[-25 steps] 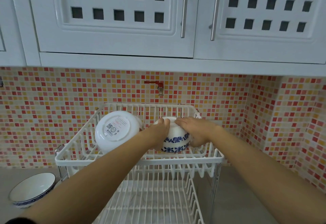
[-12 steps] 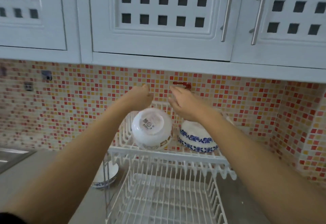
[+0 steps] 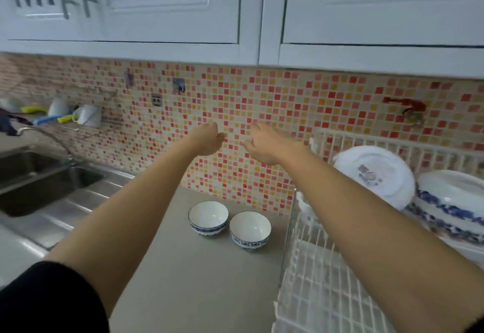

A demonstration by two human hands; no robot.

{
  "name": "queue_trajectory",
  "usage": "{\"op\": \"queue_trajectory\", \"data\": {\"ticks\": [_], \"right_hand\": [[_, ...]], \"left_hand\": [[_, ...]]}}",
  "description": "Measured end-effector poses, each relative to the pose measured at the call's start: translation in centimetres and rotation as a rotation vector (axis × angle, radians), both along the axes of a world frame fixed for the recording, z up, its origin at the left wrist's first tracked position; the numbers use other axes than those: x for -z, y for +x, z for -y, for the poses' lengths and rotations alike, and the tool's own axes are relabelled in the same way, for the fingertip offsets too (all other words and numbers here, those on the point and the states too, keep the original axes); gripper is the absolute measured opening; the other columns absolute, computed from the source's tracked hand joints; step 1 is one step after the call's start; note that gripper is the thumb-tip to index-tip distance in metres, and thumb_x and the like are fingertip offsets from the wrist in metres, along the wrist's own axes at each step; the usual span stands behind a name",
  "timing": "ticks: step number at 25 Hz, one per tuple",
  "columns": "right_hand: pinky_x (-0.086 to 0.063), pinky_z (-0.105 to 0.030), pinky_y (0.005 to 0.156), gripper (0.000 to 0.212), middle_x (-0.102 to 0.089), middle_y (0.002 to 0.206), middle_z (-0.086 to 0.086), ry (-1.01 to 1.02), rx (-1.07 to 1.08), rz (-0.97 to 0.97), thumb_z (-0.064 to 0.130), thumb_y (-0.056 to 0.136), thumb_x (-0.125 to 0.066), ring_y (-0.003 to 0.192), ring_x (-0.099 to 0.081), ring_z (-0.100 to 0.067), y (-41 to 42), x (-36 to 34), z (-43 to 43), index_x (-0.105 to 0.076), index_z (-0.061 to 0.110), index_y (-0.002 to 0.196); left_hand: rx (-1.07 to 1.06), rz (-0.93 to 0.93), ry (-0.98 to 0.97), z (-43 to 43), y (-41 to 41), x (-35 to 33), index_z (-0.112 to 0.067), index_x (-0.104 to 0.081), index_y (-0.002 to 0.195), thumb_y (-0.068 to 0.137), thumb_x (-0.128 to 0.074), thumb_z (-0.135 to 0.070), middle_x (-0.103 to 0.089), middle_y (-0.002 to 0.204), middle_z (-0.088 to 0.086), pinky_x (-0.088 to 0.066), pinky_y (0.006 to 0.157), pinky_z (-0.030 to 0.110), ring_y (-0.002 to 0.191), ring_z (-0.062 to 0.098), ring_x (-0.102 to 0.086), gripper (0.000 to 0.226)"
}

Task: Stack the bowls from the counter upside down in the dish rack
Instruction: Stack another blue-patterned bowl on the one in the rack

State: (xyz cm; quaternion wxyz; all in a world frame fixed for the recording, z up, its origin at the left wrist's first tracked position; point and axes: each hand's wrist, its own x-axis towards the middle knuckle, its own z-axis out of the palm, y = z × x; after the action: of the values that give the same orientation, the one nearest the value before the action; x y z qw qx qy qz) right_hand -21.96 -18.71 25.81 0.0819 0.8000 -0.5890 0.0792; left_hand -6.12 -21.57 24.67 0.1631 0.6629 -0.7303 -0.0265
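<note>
Two small white bowls with blue patterned bands stand upright side by side on the grey counter, the left bowl [image 3: 208,217] and the right bowl [image 3: 250,229]. The white wire dish rack [image 3: 311,275] fills the right side. On its upper tier a white bowl [image 3: 374,175] leans on its side, and a blue-patterned bowl [image 3: 453,201] lies upside down to its right. My left hand [image 3: 208,139] and my right hand [image 3: 264,144] are held out above the counter bowls, both with nothing in them and fingers loosely curled.
A steel sink [image 3: 39,183] with a tap lies at the left, with cups and brushes [image 3: 65,115] on the ledge behind it. White wall cabinets [image 3: 170,5] hang overhead. A red valve [image 3: 408,107] sticks out of the mosaic tile wall above the rack.
Both hands let go of the blue-patterned bowl in the rack and drew away to the left. The view swung left, bringing the two counter bowls and the sink into sight.
</note>
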Motion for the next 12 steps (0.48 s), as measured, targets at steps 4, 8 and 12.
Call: {"op": "queue_trajectory", "data": {"ticks": [4, 8, 12], "right_hand": [[-0.032, -0.046, 0.111, 0.06, -0.021, 0.155, -0.013, 0.146, 0.03, 0.1, 0.042, 0.099, -0.026, 0.139, -0.028, -0.032, 7.1, 5.6, 5.5, -0.017, 0.006, 0.148], [-0.042, -0.043, 0.098, 0.054, -0.039, 0.141, -0.016, 0.244, 0.201, 0.261, 0.041, 0.097, -0.035, 0.123, -0.045, -0.033, 11.0, 14.6, 10.1, -0.035, 0.004, 0.137], [-0.042, -0.038, 0.097, 0.058, -0.045, 0.137, -0.015, 0.417, 0.461, 0.477, 0.046, 0.095, -0.038, 0.124, -0.047, -0.032, 14.3, 23.2, 11.3, -0.04, 0.003, 0.133]], "left_hand": [[-0.019, 0.043, 0.088, 4.5, 6.5, 4.2, -0.001, -0.025, 0.145, 0.101, -0.027, -0.032, -0.037, 0.148, 0.019, -0.034, 0.109, 0.043, 0.135, 0.035, -0.038, 0.053], [0.042, 0.038, 0.225, 9.0, 11.3, 10.2, 0.002, -0.028, 0.142, 0.101, -0.027, -0.03, -0.038, 0.146, 0.023, -0.035, 0.107, 0.044, 0.133, 0.036, -0.039, 0.052], [0.051, 0.06, 0.369, 13.5, 14.1, 18.1, 0.004, -0.032, 0.14, 0.101, -0.028, -0.032, -0.04, 0.144, 0.025, -0.035, 0.106, 0.042, 0.131, 0.037, -0.041, 0.053]]}}
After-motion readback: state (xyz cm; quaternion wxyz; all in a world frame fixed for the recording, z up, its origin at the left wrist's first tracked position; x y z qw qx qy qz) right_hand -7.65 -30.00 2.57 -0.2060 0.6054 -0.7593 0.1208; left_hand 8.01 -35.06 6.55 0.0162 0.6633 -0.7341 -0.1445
